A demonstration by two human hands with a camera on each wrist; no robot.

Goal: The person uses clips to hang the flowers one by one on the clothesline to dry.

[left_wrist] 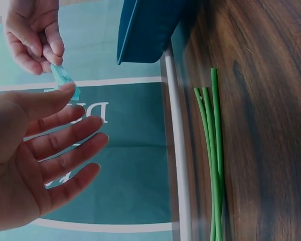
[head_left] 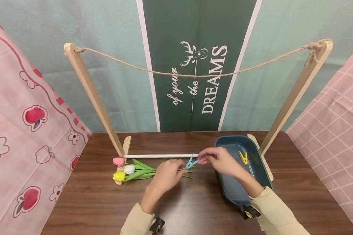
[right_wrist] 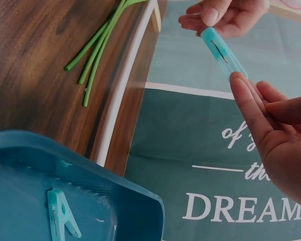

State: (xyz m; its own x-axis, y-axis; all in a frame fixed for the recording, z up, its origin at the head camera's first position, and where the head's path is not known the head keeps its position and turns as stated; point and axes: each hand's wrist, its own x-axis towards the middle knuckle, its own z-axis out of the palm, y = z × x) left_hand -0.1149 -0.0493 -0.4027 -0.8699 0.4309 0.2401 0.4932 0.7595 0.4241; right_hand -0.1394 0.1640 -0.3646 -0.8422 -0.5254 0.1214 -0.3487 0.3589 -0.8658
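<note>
A light blue clothespin (head_left: 190, 162) is held in the air between both hands. My left hand (head_left: 168, 174) pinches one end between thumb and index finger, its other fingers spread loosely in the left wrist view. At the opposite end, the fingertips of my right hand (head_left: 220, 160) grip the clothespin (right_wrist: 224, 52). Below the left hand lie pink (head_left: 118, 162), white (head_left: 129, 169) and yellow (head_left: 119, 176) artificial tulips, with their green stems (left_wrist: 215, 150) pointing right. A blue basin (head_left: 233, 192) stands beneath the right forearm, holding a yellow clothespin (head_left: 243, 158) and a light blue one (right_wrist: 60, 216).
Two wooden posts (head_left: 94, 98) rise at either side of the brown table (head_left: 85, 202), with a sagging twine rope (head_left: 191, 76) tied between their tops. A white rod (head_left: 161, 156) joins their bases behind the stems. Patterned cloths hang on three sides.
</note>
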